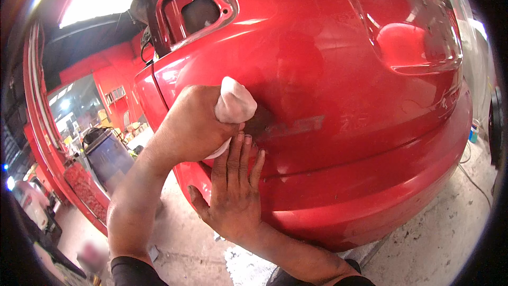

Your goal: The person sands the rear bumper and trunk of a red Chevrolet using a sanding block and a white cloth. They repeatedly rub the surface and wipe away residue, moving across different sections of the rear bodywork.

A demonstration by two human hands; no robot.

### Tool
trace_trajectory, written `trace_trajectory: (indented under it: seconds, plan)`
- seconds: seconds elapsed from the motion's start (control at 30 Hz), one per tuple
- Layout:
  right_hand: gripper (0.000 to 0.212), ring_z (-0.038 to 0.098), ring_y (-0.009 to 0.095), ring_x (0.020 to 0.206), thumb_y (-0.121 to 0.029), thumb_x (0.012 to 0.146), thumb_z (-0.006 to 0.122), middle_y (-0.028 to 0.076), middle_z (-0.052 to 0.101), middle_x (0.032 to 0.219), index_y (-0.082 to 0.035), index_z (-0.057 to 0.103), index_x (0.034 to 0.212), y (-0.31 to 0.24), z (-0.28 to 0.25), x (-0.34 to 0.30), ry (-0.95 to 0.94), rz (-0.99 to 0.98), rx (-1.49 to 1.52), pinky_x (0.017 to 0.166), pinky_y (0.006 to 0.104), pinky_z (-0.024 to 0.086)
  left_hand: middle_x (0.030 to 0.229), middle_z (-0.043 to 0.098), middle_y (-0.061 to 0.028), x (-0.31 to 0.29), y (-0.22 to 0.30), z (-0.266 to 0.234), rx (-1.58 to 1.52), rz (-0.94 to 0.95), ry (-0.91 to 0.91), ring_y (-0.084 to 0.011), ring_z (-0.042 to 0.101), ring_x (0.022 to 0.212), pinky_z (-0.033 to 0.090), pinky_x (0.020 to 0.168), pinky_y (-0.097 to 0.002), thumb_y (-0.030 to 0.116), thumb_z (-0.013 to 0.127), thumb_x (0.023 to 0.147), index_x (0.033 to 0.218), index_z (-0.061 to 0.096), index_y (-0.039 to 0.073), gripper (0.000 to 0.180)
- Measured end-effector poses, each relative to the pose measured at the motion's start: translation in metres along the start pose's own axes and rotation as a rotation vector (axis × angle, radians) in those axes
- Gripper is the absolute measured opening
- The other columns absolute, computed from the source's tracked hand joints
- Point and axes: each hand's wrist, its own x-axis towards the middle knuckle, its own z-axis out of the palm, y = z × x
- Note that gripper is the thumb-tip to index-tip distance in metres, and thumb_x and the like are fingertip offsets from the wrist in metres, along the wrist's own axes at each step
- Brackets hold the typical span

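Observation:
My left hand is closed around a bunched white cloth. Part of the cloth sticks out above the fist and a bit shows below it. The fist is up against the red rear panel of a car, beside a dull grey strip of worn lettering marks. Just below, my right hand has its fingers stretched out and apart, the tips close to the panel under the left fist. Whether those fingertips touch the paint I cannot tell.
Above my left hand, the car body has an open tail-light recess. The bumper curves across below. A red post and a blue-grey bin stand left. On the concrete floor at right lies a thin cable.

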Motion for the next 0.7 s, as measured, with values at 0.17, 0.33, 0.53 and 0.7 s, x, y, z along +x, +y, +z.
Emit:
trace_trajectory:
  seconds: [0.17, 0.33, 0.53, 0.7]
  plan:
    - [0.094, 0.016, 0.058, 0.140, -0.050, 0.092, 0.055, 0.046, 0.014, 0.147, 0.019, 0.016, 0.142, -0.001, 0.000, -0.004, 0.002, 0.005, 0.024, 0.111, 0.0692, 0.013, 0.079, 0.068, -0.0160, 0.000, 0.009, 0.000, 0.008, 0.019, 0.002, -0.0244, 0.066, 0.075, 0.053, 0.071, -0.0372, 0.011, 0.078, 0.072, 0.089, 0.067, -0.001, 0.024]
    - [0.095, 0.017, 0.057, 0.140, -0.051, 0.092, 0.055, 0.046, 0.016, 0.147, 0.020, 0.017, 0.142, -0.005, -0.003, -0.008, -0.008, 0.046, 0.045, 0.112, 0.0679, 0.012, 0.082, 0.066, -0.0235, 0.002, 0.010, 0.008, 0.071, 0.110, -0.068, -0.0385, 0.067, 0.082, 0.053, 0.073, -0.0412, 0.012, 0.073, 0.071, 0.092, 0.066, -0.003, 0.026]
    - [0.096, 0.017, 0.057, 0.140, -0.051, 0.091, 0.055, 0.046, 0.014, 0.147, 0.019, 0.015, 0.143, 0.001, -0.005, -0.001, 0.015, 0.031, 0.048, 0.113, 0.0672, 0.012, 0.078, 0.070, -0.0128, -0.002, 0.007, 0.000, -0.004, -0.026, 0.020, -0.0147, 0.065, 0.070, 0.052, 0.068, -0.0353, 0.014, 0.082, 0.071, 0.090, 0.069, -0.001, 0.028]
    - [0.097, 0.013, 0.057, 0.142, -0.051, 0.092, 0.054, 0.046, 0.011, 0.148, 0.019, 0.012, 0.144, -0.001, -0.004, -0.003, 0.017, 0.051, 0.046, 0.113, 0.0669, 0.010, 0.078, 0.069, -0.0104, 0.000, 0.003, 0.000, -0.014, -0.024, -0.017, -0.0138, 0.063, 0.071, 0.052, 0.070, -0.0340, 0.012, 0.081, 0.073, 0.088, 0.068, -0.001, 0.024]
